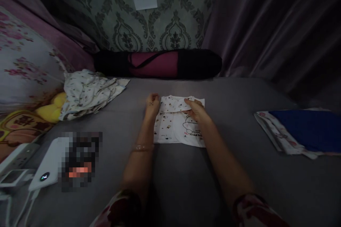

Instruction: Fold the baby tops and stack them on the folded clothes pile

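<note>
The right hand (196, 110) pinches the folded upper band of a small white cloth garment with a scattered print and a line-drawn animal (166, 126), thumb on top, fingers partly hidden beneath. The left hand (152, 104) is at the garment's left edge with fingers curled; whether it grips the cloth, I cannot tell.

The garment lies between the 2 hands on the grey surface (170, 173). It looks light, thin and limp, neither fragile nor very slippery; its loose layers would probably slip out of line if only 1 were caught. The 2 ends of the folded band seem the best holds, thumb above and fingers under every layer.

Farther out are a crumpled pale printed cloth (90, 92) on the left and a folded fabric pile topped with dark blue (298, 127) on the right.
</note>
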### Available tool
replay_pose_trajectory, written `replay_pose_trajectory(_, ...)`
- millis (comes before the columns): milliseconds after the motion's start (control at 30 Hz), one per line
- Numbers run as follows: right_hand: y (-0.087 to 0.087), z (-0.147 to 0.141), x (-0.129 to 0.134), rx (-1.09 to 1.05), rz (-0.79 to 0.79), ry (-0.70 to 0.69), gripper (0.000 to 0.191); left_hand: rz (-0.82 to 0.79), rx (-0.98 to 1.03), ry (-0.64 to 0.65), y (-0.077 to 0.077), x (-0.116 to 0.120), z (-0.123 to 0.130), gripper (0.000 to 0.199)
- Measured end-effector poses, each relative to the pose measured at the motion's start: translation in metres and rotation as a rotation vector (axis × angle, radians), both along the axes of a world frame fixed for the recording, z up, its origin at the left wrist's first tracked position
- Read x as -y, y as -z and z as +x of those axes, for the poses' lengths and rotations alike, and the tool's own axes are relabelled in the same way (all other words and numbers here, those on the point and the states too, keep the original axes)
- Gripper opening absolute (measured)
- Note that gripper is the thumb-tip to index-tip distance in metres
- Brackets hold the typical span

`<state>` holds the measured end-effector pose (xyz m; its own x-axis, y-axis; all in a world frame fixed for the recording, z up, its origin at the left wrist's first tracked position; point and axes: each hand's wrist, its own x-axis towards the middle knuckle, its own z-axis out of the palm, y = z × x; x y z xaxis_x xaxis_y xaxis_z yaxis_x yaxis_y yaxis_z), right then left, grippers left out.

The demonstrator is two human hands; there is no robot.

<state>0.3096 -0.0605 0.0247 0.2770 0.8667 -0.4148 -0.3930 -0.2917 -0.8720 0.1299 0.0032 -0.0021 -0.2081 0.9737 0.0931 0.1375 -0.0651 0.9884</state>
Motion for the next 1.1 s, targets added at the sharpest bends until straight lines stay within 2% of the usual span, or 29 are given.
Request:
replay_pose_trajectory(67,0.006,0.002,-0.002,0.139,0.021,0.004,0.023,-0.026,-0.136,0.084,0.008,0.004,-0.001,0.017)
replay_pose_trajectory(133,0.012,0.006,-0.004,0.290,0.039,0.005,0.028,-0.012,-0.313,0.176,0.011,0.012,0.003,0.031)
replay_pose_trajectory(267,0.021,0.019,-0.007,0.654,0.066,-0.013,0.041,-0.014,-0.658,0.262,0.008,0.028,0.013,0.051)
replay_pose_trajectory(433,0.023,0.030,-0.001,1.096,0.018,-0.070,0.050,-0.047,-0.822,0.341,0.007,0.031,0.014,0.056)
replay_pose_trajectory(533,0.022,0.031,0.007,1.287,0.009,-0.107,0.051,-0.062,-0.881,0.352,0.011,0.029,0.012,0.056)
replay_pose_trajectory(667,0.016,0.031,0.017,1.434,0.016,-0.155,0.047,-0.056,-0.911,0.349,0.015,0.027,0.011,0.054)
replay_pose_trajectory(800,0.006,0.021,0.021,1.560,0.036,-0.178,0.049,-0.058,-0.923,0.342,0.008,0.030,0.012,0.052)
replay_pose_trajectory(933,0.002,-0.005,0.021,1.607,0.131,-0.370,0.062,0.008,-0.926,0.408,-0.001,0.035,0.015,0.050)
replay_pose_trajectory(1000,0.005,-0.017,0.021,1.587,0.113,-0.467,0.068,0.028,-0.943,0.463,-0.001,0.037,0.016,0.051)
replay_pose_trajectory(1100,0.017,-0.023,0.021,1.580,0.030,-0.543,0.072,-0.015,-0.988,0.513,0.003,0.037,0.017,0.054)
